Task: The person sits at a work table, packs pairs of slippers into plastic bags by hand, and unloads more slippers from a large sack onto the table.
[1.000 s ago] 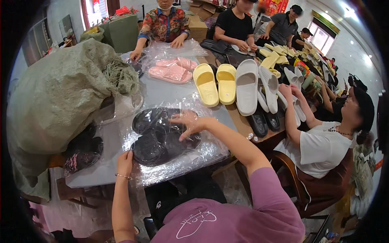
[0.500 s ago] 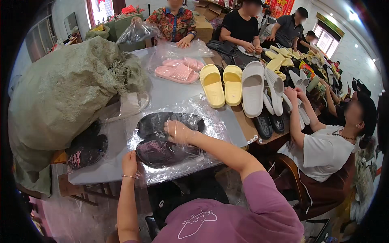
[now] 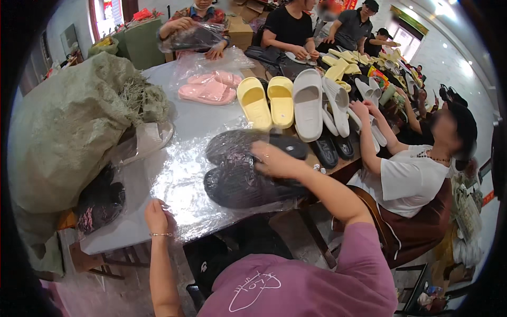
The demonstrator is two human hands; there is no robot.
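Note:
A pair of black slippers lies side by side under clear plastic on the table's right front part. My right hand, slightly blurred, reaches over them with curled fingers gripping the slippers near their middle. At the table's front edge, my left hand is closed on the near left corner of the clear plastic bag. The bag's film spreads flat and shiny between my hands. Whether the slippers lie fully inside it cannot be made out.
A bulging woven sack fills the left, beside wrapped dark slippers and a pale slipper. Bagged pink slippers lie at the back; yellow slippers and grey slippers stand right. A co-worker in white sits close right.
My right hand and the black slippers have shifted to the right along the table. My left hand stays at the bag's corner. The co-worker opposite has lifted a clear bag with something dark in it.

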